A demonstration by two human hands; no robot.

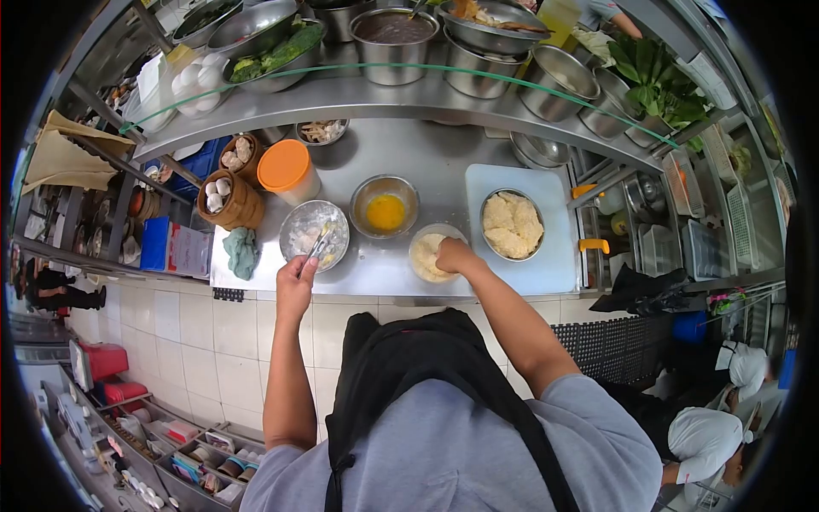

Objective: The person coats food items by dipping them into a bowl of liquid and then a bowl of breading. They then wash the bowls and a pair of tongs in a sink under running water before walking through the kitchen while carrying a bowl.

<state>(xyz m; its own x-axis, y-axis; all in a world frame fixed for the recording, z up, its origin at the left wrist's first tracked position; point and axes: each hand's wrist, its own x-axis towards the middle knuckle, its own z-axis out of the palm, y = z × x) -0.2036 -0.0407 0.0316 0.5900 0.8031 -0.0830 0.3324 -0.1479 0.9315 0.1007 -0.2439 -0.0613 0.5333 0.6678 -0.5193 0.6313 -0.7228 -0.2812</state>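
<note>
My left hand [295, 282] grips metal tongs [319, 244] whose tips reach into a steel bowl [300, 224] of pale floury coating. My right hand [456, 255] presses down into a small bowl [424, 260] of light-coloured crumbs or flour. Between them, farther back, stands a steel bowl of beaten egg [386, 210]. To the right, a steel bowl of pale battered pieces [511, 224] rests on a white cutting board [559, 256].
On the steel counter [426, 149] are an orange-lidded tub [287, 169], bamboo steamers with dumplings [225, 198] and a green cloth [241, 251]. A shelf above holds several steel bowls and leafy greens [657, 81]. A person in white [708, 435] is at lower right.
</note>
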